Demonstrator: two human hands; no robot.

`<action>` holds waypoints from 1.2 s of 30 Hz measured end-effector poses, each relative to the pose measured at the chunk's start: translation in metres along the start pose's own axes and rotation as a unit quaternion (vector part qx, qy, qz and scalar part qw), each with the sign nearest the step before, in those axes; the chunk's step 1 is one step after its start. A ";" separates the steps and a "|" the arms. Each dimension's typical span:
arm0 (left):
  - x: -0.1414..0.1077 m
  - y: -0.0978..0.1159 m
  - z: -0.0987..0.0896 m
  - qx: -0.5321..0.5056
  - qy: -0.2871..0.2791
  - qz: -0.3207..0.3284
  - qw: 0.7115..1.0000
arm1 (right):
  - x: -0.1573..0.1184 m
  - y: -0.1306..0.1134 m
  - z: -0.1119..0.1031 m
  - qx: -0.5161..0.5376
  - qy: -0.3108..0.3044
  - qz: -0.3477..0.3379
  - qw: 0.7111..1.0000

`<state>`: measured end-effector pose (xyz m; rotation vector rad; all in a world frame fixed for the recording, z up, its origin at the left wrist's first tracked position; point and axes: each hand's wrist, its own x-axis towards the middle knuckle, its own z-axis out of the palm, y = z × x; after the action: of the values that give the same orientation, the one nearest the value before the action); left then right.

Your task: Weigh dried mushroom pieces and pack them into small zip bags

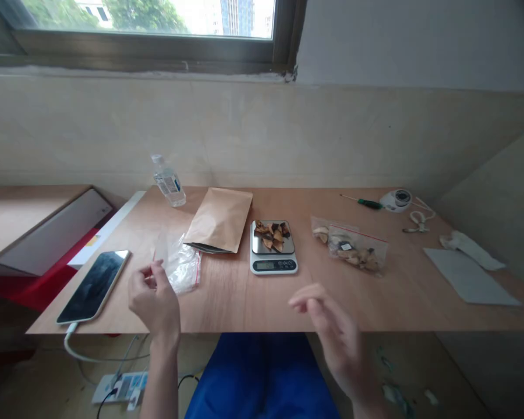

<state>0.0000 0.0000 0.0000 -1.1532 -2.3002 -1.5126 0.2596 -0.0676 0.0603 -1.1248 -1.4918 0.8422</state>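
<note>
Brown dried pieces (272, 235) lie on the metal plate of a white kitchen scale (273, 266) at the table's middle. My left hand (155, 297) is closed, fingertips pinched beside clear plastic bags (184, 269); what it holds, if anything, is too small to name. My right hand (327, 326) hovers over the front edge, right of the scale, slightly blurred, its fingers extended and holding nothing visible. A brown paper pouch (222, 218) lies left of the scale, its opening facing me. To the right lie clear zip bags (358, 250) with dried pieces inside.
A phone (94, 286) with a white cable lies at the left edge. Behind it stands a water bottle (169, 181). At the right are a green screwdriver (370, 204), a white camera (396, 201) with its cord, a grey sheet (471, 278) and a white packet (470, 249).
</note>
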 end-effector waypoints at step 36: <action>-0.073 0.040 0.016 -0.322 -0.248 0.180 0.896 | 0.030 0.062 0.056 0.331 -0.005 0.214 0.919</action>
<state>0.0817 -0.0166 -0.0163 -2.2128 -1.6614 -2.0617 0.2182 -0.0175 0.0009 -0.9228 -0.8450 1.5166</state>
